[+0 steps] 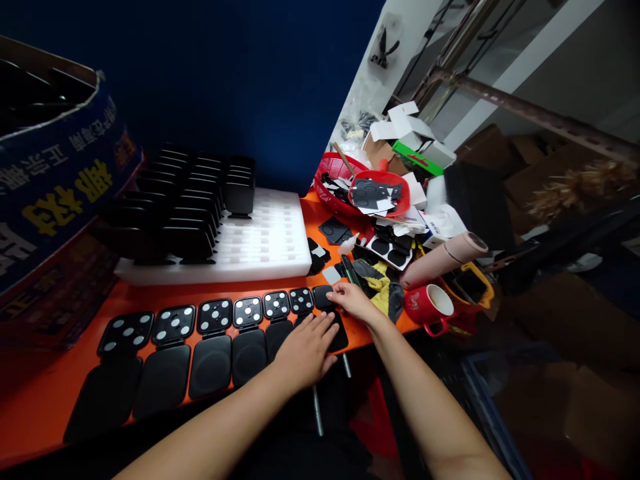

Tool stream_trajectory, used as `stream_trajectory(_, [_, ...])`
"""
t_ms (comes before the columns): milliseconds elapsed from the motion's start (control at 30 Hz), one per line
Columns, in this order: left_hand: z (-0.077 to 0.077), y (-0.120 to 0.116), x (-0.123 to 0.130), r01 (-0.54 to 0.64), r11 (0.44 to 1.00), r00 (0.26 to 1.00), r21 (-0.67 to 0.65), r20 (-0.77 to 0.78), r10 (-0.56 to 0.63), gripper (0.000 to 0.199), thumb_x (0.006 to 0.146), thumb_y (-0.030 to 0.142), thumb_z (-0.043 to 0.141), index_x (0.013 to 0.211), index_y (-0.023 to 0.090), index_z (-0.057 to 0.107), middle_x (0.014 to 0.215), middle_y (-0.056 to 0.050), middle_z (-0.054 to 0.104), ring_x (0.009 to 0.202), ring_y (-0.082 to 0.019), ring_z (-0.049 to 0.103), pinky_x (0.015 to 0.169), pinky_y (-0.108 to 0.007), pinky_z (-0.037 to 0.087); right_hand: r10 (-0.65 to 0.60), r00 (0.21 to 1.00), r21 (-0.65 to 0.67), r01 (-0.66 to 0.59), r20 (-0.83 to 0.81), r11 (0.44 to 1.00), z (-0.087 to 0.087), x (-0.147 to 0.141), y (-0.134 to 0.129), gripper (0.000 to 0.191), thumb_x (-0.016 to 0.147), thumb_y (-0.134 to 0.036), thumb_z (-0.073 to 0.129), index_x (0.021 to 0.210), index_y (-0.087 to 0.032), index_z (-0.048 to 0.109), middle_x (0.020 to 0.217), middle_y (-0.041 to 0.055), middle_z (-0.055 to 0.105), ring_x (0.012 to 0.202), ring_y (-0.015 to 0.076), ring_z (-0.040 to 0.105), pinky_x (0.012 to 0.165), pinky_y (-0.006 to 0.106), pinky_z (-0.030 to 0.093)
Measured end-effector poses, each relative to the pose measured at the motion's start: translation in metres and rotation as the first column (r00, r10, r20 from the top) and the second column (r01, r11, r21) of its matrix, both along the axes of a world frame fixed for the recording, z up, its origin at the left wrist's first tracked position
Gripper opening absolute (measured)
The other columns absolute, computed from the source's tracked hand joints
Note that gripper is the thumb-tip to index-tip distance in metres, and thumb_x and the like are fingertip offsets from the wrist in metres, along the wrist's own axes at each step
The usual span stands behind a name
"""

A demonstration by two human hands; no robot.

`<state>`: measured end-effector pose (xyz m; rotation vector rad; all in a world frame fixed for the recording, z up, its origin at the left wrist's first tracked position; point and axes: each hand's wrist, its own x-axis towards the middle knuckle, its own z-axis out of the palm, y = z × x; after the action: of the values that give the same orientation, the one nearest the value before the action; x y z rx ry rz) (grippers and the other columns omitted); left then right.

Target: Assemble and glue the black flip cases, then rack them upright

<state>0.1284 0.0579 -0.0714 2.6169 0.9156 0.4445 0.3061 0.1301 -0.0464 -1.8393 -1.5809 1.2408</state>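
Observation:
A row of black hinged cases lies open along the front of the orange table. Their small square plates (248,311) carry several pale round dots, and their larger black panels (211,366) lie toward me. At the right end is a small black square plate (323,297) with no dots visible. My right hand (353,301) has its thumb and fingers closed at this plate's right edge. My left hand (307,350) lies open, fingers stretched, over the larger panels at that end, partly hiding them.
A white foam tray (265,233) holds rows of upright black pieces (193,207). Left stands a printed carton (55,193). Beyond my right hand are a red basket (330,180), red scoop (383,192), yellow-grey cloth (380,287), pink cylinder (444,259) and red mug (425,305) near the table edge.

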Motion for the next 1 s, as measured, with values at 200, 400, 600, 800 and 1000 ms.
stream_trajectory(200, [0.000,0.000,0.000,0.000,1.000,1.000,-0.005,0.002,0.000,0.057,0.084,0.044,0.048,0.133,0.016,0.043,0.143,-0.011,0.039,0.130,-0.026,0.037,0.108,-0.043,0.026,0.079,0.996,-0.079,-0.076,0.038,0.994,0.004,0.003,0.011,0.025,0.070,-0.032,0.064,0.057,-0.017,0.048,0.044,-0.0041,0.051,0.039,0.0080,0.044,0.040,0.018,0.033])
stream_trajectory(400, [-0.002,0.000,0.000,-0.002,1.000,1.000,-0.007,0.013,0.002,0.056,0.085,0.044,0.048,0.133,0.016,0.042,0.143,-0.011,0.039,0.131,-0.026,0.036,0.108,-0.043,0.025,0.016,0.991,-0.082,-0.006,0.130,0.997,0.006,-0.009,0.004,0.021,0.077,-0.030,0.056,0.063,-0.019,0.045,0.044,-0.0048,0.049,0.041,0.0096,0.049,0.041,0.018,0.036])
stream_trajectory(600, [-0.003,0.000,0.000,-0.003,1.000,1.000,-0.013,0.014,0.003,0.056,0.084,0.044,0.048,0.133,0.016,0.043,0.143,-0.011,0.040,0.131,-0.026,0.036,0.108,-0.043,0.024,0.045,0.933,-0.014,-0.043,0.357,0.999,0.009,-0.012,0.006,0.022,0.076,-0.034,0.058,0.063,-0.019,0.048,0.052,-0.0014,0.056,0.049,0.0126,0.055,0.048,0.021,0.039])
stream_trajectory(800, [-0.003,0.000,0.000,-0.004,1.000,1.000,-0.013,0.011,0.004,0.057,0.082,0.044,0.051,0.132,0.017,0.044,0.142,-0.011,0.040,0.130,-0.026,0.037,0.108,-0.043,0.025,0.070,0.809,0.098,-0.155,0.584,0.983,0.023,-0.019,0.009,0.023,0.068,-0.034,0.070,0.068,-0.014,0.059,0.071,0.0115,0.066,0.075,0.0244,0.062,0.066,0.030,0.044])
stream_trajectory(1000, [-0.002,0.000,0.001,-0.007,1.000,1.000,-0.007,0.024,0.007,0.057,0.084,0.043,0.049,0.133,0.015,0.043,0.140,-0.012,0.044,0.130,-0.026,0.037,0.108,-0.043,0.025,0.232,0.790,0.203,-0.407,0.567,0.891,0.017,-0.017,-0.031,0.034,0.084,-0.011,0.042,0.109,-0.019,0.063,0.118,0.0070,0.062,0.113,0.0166,0.055,0.099,0.030,0.039])
